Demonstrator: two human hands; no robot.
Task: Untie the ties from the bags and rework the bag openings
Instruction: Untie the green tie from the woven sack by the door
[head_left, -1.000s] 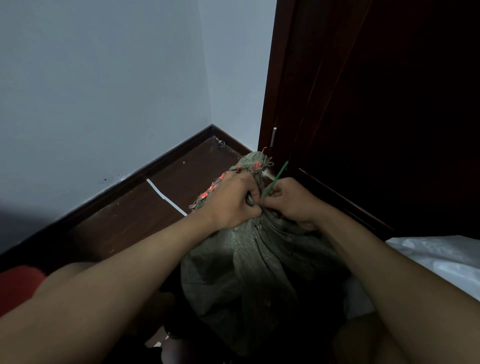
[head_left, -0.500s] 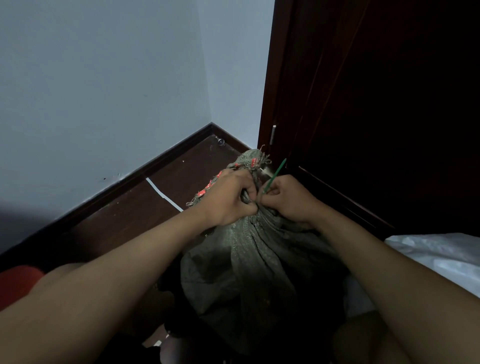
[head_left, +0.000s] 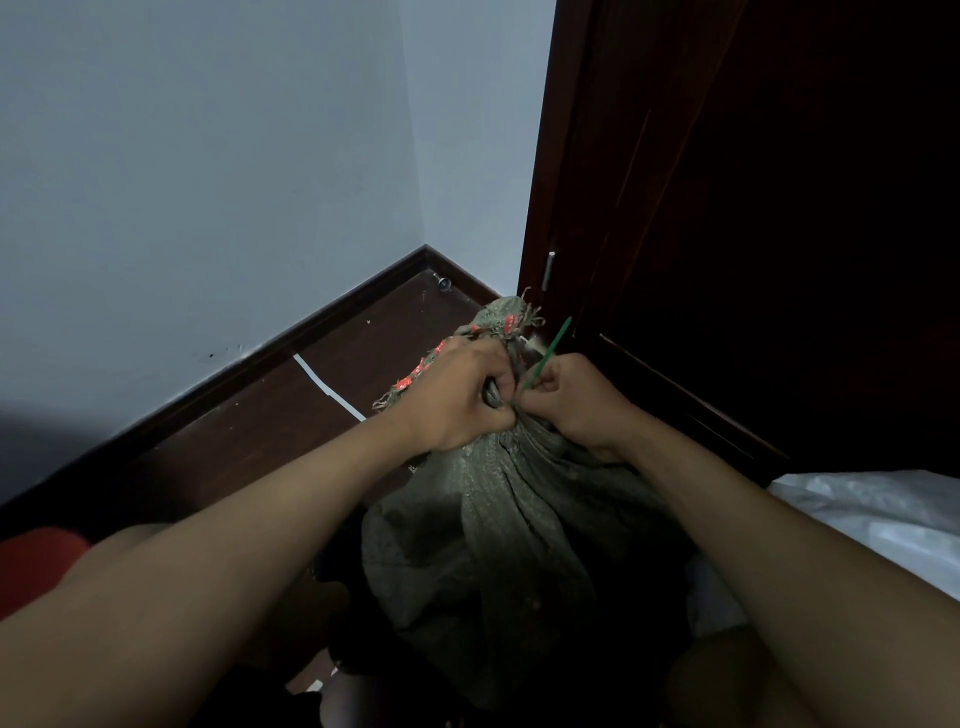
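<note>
Both fists (head_left: 457, 397) (head_left: 576, 400) tight around sack neck (head_left: 501, 395)

We see a grey-green woven sack (head_left: 509, 545) standing upright on the floor in a dim corner, its body full and creased. Its neck is gathered tight into a bunch, and above it the frayed mouth (head_left: 501, 319) flares out, edged with red-printed patches. A thin green tie (head_left: 548, 351) sticks up stiffly at a slant from the right side of the gathered neck.
</note>
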